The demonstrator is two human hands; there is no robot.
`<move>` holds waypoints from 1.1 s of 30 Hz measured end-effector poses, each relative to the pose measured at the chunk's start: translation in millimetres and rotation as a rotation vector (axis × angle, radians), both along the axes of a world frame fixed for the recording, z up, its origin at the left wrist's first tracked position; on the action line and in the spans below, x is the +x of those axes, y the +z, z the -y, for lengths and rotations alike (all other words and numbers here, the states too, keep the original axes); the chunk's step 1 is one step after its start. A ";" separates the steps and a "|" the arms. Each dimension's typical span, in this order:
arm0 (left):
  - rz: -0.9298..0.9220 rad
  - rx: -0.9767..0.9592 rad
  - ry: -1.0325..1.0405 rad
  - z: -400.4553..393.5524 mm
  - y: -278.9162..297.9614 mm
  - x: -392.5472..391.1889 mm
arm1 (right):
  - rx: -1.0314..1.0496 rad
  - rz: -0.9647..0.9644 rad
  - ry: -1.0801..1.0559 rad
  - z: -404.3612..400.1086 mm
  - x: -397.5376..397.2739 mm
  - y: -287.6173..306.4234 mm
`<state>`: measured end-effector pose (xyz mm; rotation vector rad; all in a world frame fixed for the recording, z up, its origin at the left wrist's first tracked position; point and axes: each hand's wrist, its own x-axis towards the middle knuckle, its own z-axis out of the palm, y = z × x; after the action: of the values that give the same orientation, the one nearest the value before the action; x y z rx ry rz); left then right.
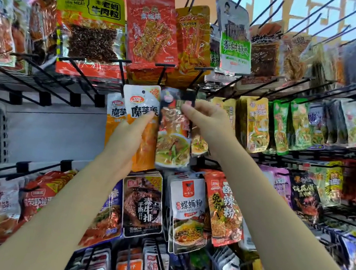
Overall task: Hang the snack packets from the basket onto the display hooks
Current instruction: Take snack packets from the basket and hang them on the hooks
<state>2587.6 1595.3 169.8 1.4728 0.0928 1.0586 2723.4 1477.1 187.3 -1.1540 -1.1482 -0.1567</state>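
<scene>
Pinching a dark noodle packet near its top, the right hand lines it up under a hook while the left hand grips a white-orange packet; both probably light, crinkly, slippery, best held up by the hang hole.

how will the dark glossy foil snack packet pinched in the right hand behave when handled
The dark glossy foil snack packet probably flexes: its film looks crinkled. It is likely light, since the right hand pinches only its top. The shiny surface may be slippery.
</scene>
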 end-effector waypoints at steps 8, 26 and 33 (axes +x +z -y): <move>0.023 0.128 0.025 -8.5 -4.0 -4.2 | 0.132 -0.218 -0.160 -0.4 23.4 17.1; 0.011 0.163 0.101 -9.6 -5.3 -2.5 | 0.311 -0.036 -0.493 -3.7 13.8 28.3; -0.001 0.210 0.145 -17.1 -8.5 -26.5 | -0.015 0.136 -0.051 -27.9 -47.4 23.4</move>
<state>2561.2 1612.4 161.3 1.6757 0.0922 1.2139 2676.0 1505.0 210.7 -1.2007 -1.2419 -0.2699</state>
